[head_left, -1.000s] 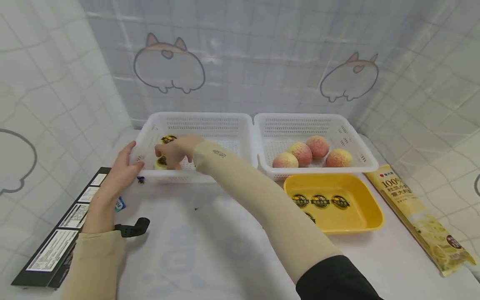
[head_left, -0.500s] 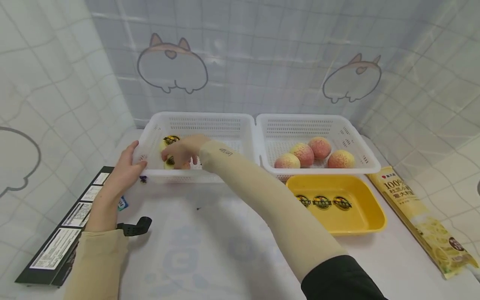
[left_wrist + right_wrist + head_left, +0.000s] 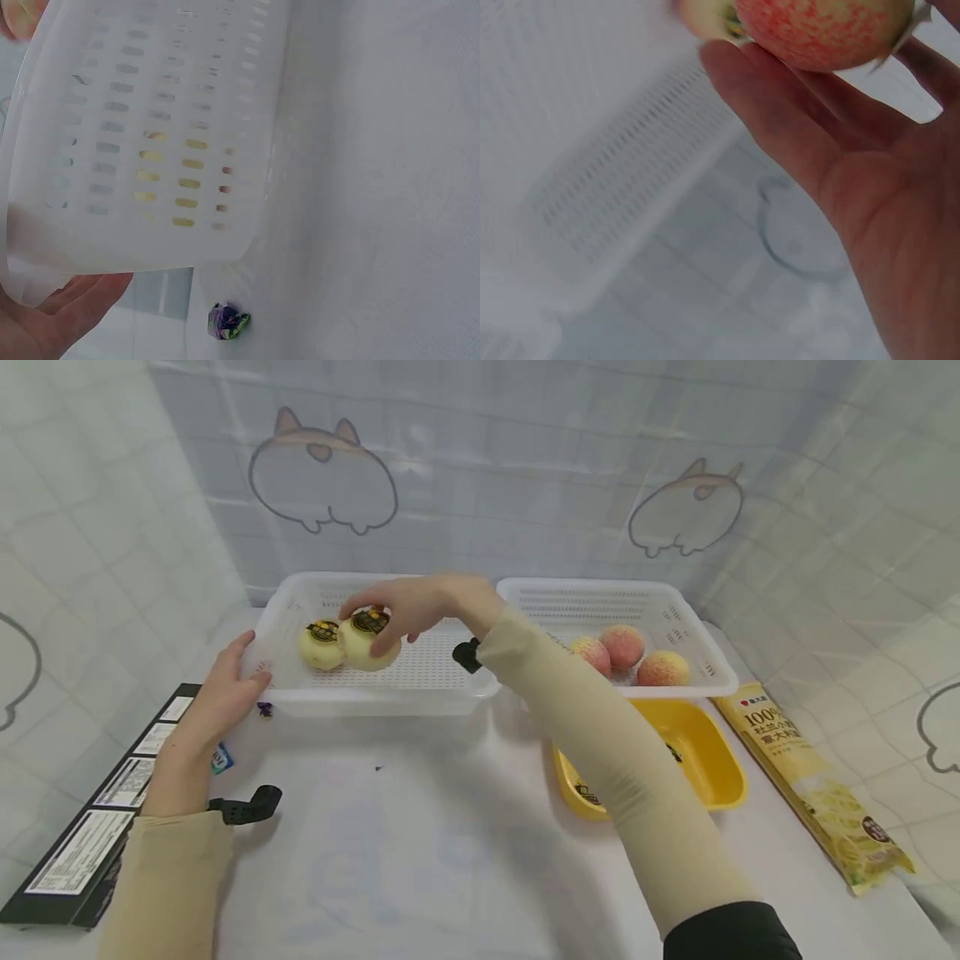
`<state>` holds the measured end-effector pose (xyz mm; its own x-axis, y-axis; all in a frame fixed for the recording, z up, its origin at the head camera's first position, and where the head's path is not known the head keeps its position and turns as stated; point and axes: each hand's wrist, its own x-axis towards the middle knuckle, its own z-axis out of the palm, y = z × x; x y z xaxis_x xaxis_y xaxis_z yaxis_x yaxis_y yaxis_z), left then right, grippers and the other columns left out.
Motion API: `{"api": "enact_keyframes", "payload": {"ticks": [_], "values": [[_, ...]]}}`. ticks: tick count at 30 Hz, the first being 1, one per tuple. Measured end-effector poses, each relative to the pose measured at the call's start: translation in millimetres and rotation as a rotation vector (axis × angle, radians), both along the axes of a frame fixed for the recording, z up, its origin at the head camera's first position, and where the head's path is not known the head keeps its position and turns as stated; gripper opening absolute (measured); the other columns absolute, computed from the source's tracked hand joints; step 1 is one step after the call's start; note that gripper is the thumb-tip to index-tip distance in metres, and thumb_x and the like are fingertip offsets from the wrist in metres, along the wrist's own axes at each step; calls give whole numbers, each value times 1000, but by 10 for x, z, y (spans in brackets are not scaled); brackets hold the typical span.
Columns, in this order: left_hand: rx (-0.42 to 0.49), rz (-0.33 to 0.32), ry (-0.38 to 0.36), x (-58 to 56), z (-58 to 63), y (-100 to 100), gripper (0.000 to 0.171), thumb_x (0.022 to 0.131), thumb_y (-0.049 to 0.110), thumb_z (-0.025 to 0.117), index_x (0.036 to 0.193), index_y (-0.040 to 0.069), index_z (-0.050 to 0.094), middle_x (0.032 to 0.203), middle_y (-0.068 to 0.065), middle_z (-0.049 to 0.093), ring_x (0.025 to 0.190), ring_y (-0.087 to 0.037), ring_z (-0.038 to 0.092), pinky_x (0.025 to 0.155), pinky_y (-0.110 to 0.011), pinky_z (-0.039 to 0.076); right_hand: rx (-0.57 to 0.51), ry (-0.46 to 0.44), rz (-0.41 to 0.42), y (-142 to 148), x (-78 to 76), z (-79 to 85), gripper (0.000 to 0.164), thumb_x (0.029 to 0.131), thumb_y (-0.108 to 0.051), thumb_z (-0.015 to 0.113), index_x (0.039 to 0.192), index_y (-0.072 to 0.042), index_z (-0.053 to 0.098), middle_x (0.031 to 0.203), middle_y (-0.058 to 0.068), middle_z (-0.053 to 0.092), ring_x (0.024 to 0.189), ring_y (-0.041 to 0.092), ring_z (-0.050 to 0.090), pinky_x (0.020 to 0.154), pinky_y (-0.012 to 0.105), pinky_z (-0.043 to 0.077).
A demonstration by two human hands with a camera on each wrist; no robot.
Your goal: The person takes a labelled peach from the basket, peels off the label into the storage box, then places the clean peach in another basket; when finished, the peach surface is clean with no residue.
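My right hand (image 3: pixel 423 603) grips a pale yellow peach (image 3: pixel 367 650) with a black-and-gold sticker on top, above the left white basket (image 3: pixel 405 695). In the right wrist view that peach shows a red-speckled side (image 3: pixel 821 30), the fingers curving beneath it. A second stickered peach (image 3: pixel 318 652) sits in the basket, just left of the held one. My left hand (image 3: pixel 221 697) rests against this basket's left end, thumb and fingers spread. From the left wrist, its fingers (image 3: pixel 94 304) show beside the basket's corner, and yellow shows through the slots.
A right white basket (image 3: pixel 693 689) contains several peaches, partly hidden by my right arm. In front stands a yellow tray (image 3: pixel 731 781) with stickers. A pasta bag (image 3: pixel 817 793) lies far right, a dark labelled box (image 3: pixel 112 810) far left. A crumpled wrapper (image 3: pixel 227 321) lies near the basket.
My right hand has risen from inside the left basket and moved rightward, bringing a stickered peach up with it. The left hand stays at the basket's end; the view has shifted slightly.
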<state>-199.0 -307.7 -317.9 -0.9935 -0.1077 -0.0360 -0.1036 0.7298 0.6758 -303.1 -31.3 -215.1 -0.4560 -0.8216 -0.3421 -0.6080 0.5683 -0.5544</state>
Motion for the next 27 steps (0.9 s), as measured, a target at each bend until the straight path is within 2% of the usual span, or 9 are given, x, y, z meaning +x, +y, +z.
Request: {"api": "enact_keyframes", "payload": {"ticks": [4, 7, 10, 14, 17, 19, 21, 23, 27], "values": [[-20, 7, 7, -13, 13, -56, 70, 105, 21, 35, 159, 4, -8, 160, -36, 1, 139, -62, 19, 105, -79, 20, -25, 115, 50, 358, 129, 169, 65, 95, -26, 68, 152, -30, 39, 153, -8, 37, 129, 8, 42, 103, 29, 44], [-62, 14, 49, -6, 20, -76, 71, 103, 17, 37, 158, 1, -5, 159, -37, 4, 136, -62, 22, 104, -79, 23, -30, 194, 86, 588, 243, 172, 65, 95, -27, 68, 153, -28, 39, 153, -8, 40, 129, 7, 41, 108, 26, 37], [-131, 43, 159, 22, 35, -45, 72, 97, 8, 42, 158, -1, 6, 160, -34, 6, 140, -59, 17, 106, -77, 24, -53, 220, 110, 784, 394, 75, 65, 95, -28, 68, 153, -26, 40, 150, -6, 42, 128, 8, 43, 108, 26, 38], [-148, 58, 405, 91, 109, 141, 66, 90, 0, 48, 154, 2, 31, 162, -22, 21, 148, -44, 14, 117, -66, 19, -114, 189, 130, 990, 644, -170, 64, 94, -25, 70, 152, -23, 42, 140, -2, 49, 120, 9, 48, 101, 25, 44], [-70, -43, 554, 159, 189, 389, 59, 90, -4, 54, 148, 5, 46, 155, -15, 41, 147, -32, 30, 121, -48, 25, -155, 179, 142, 1124, 832, -394, 62, 94, -27, 70, 150, -24, 44, 136, -2, 50, 116, 8, 51, 98, 23, 48], [9, -150, 580, 211, 237, 560, 56, 90, -5, 58, 144, 8, 52, 148, -12, 50, 140, -21, 43, 118, -32, 33, -174, 173, 147, 1206, 948, -549, 61, 95, -28, 70, 150, -24, 44, 138, -4, 49, 118, 7, 49, 98, 22, 47], [67, -245, 550, 274, 273, 707, 54, 92, -4, 62, 143, 11, 53, 143, -10, 55, 131, -9, 50, 108, -16, 40, -183, 180, 149, 1276, 1044, -709, 60, 94, -29, 71, 149, -24, 46, 136, -4, 50, 117, 7, 49, 97, 21, 48], [106, -329, 489, 328, 292, 812, 52, 94, 1, 63, 143, 14, 53, 138, -9, 59, 121, -2, 55, 98, -6, 41, -183, 178, 150, 1321, 1124, -864, 60, 94, -29, 71, 149, -23, 46, 135, -4, 51, 118, 7, 47, 98, 22, 47], [89, -479, 356, 405, 279, 946, 47, 96, 7, 64, 142, 13, 55, 133, -10, 63, 115, -10, 61, 93, -6, 44, -159, 209, 142, 1346, 1247, -1122, 60, 94, -27, 70, 149, -22, 46, 134, -2, 53, 119, 9, 48, 102, 23, 43]]}}
